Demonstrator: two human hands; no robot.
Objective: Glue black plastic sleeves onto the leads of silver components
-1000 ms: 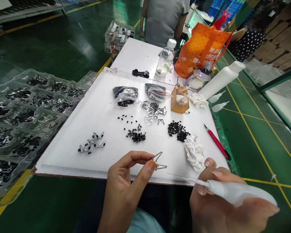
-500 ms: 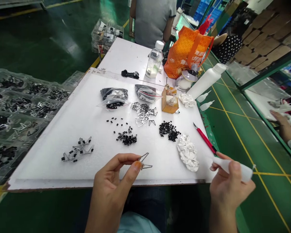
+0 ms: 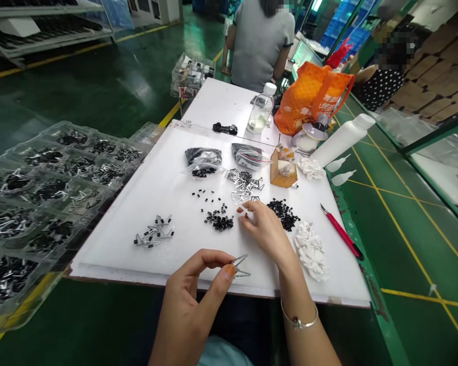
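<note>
My left hand pinches a V-shaped metal wire piece near the front edge of a white foam board. My right hand reaches over the board, with a small pale sliver between its fingertips. That hand is close to a heap of metal wire frames and loose black components. Another black heap lies to its left. Assembled metal-and-black pieces sit further left. Two zip bags hold parts at the back of the board.
Clear plastic trays of metal parts lie left of the board. On the right are crumpled white tissue, a red craft knife, and a small cardboard holder. A co-worker sits beyond the far table.
My right hand has moved from the board's right edge to its middle, and the white squeeze bottle is gone from it. My left hand still holds the wire piece.
</note>
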